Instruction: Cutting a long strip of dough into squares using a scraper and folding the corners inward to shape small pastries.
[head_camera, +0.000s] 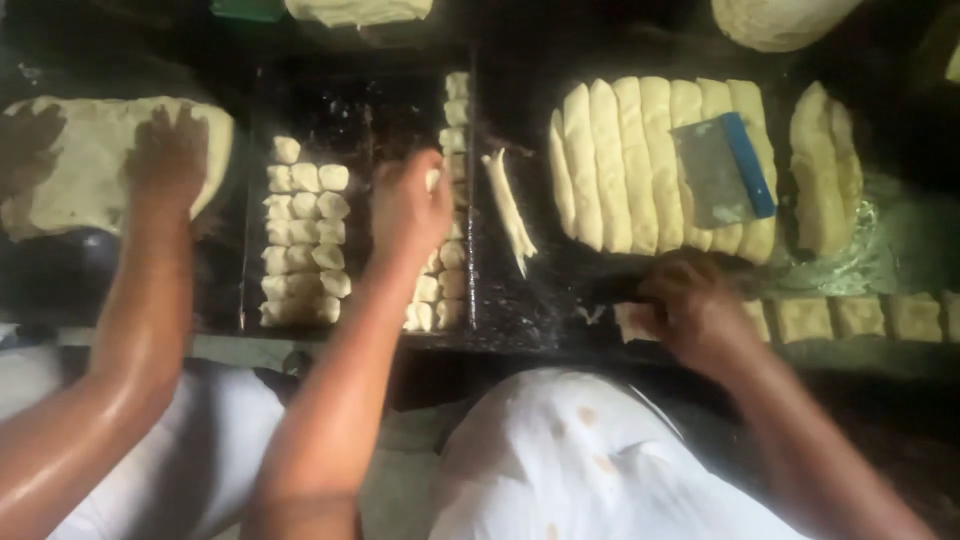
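My left hand (405, 210) reaches over a dark baking tray (355, 110) and pinches a small pale dough piece (433, 180) above a column of dough pieces (452, 255) along the tray's right side. My right hand (690, 305) rests on the dark table with its fingers closed on a cut dough piece (633, 320) at the left end of a row of cut dough squares (860, 317). A thin dough strip (508, 208) lies between the two hands.
A block of small dough pieces (303, 232) fills the tray's left part. Several long dough logs (640, 160) lie behind my right hand, with a blue-handled scraper (722, 170) on top. At the left a co-worker's hands (168, 150) press a dough slab (95, 165).
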